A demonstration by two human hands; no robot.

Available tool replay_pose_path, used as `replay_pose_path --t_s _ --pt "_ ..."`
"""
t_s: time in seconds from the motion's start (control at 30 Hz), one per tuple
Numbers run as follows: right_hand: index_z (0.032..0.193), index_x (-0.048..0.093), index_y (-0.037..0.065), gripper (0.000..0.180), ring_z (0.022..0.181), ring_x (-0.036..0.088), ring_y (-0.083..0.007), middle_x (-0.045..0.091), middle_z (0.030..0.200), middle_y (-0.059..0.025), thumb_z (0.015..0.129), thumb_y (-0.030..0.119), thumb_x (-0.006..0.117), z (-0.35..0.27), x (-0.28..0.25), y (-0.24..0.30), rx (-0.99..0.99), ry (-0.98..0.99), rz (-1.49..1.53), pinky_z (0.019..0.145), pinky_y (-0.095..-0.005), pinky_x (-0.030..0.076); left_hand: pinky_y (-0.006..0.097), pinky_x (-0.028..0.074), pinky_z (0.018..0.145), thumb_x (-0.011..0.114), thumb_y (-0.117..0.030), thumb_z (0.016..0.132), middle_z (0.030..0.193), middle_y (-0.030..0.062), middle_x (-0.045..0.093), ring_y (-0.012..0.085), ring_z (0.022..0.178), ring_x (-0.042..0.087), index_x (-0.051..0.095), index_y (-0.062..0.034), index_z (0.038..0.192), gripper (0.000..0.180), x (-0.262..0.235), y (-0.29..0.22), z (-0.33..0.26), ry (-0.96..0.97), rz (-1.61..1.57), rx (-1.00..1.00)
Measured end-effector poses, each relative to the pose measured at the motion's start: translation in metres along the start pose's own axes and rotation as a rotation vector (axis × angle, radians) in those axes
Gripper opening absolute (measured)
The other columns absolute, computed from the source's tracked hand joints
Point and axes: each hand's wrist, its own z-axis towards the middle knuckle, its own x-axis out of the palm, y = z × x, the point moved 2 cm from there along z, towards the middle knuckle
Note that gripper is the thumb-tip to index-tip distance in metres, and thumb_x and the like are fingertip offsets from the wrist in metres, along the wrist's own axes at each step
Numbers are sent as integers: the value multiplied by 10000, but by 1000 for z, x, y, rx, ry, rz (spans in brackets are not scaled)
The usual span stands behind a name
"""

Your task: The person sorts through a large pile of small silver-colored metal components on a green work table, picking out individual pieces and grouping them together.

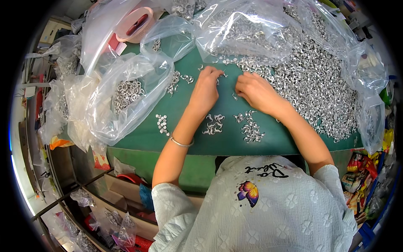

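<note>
Over the green tabletop [184, 138], my left hand [206, 88] is closed in a pinch at a small curved silver metal piece [225, 74]. My right hand [257, 90] is beside it with curled fingers pressed together; their tips and anything in them are hidden. Next to the right fingertips lies one loose silver piece [234, 96]. Closer to me are a small group of curved pieces [213, 124] and another group [252, 128] to its right. Flower-shaped silver pieces [161, 124] lie left of my left forearm.
A large heap of curved silver pieces [323, 84] covers the table's right side, partly under clear plastic [247, 33]. At left, an open plastic bag [147, 80] holds silver rings [128, 94]. A pink container [134, 25] stands at the far left. Open drawers [121, 193] are below the table edge.
</note>
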Motion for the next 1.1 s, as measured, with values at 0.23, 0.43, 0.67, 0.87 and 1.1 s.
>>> replay_pose_path --t_s 0.23,0.43,0.67,0.87,1.1 --pt "953 595 16 172 886 561 -339 575 916 -141 799 76 643 -5 0 8 22 -32 167 784 -419 470 371 426 935 604 77 768 1145 143 535 318 1057 535 556 -34 1212 461 -9 -1 1 34 23 59" --pt "918 598 -7 104 880 597 -334 605 890 -154 817 18 603 -13 -10 5 23 263 454 772 -407 476 362 435 912 652 58 754 1127 134 514 313 1038 535 568 -43 1199 465 -15 -11 4 122 43 58" --pt "971 600 -32 159 871 597 -350 604 936 -172 815 1 610 5 -10 -1 140 -228 279 774 -410 481 396 453 806 666 19 763 914 124 553 338 912 549 600 16 914 165 -4 -4 11 -29 201 131" --pt "1020 602 -30 197 889 600 -343 603 948 -164 826 5 613 6 -20 -10 271 -93 343 772 -414 484 429 433 817 609 -16 800 912 118 560 320 908 537 626 -9 869 72 -36 24 -10 -278 381 59" --pt "909 649 26 173 1043 547 -318 598 996 -149 742 25 602 66 25 -7 -12 -462 -264 905 -409 429 475 383 980 624 -1 782 1125 131 585 330 1139 513 652 4 979 200 -25 16 1 -250 576 151"
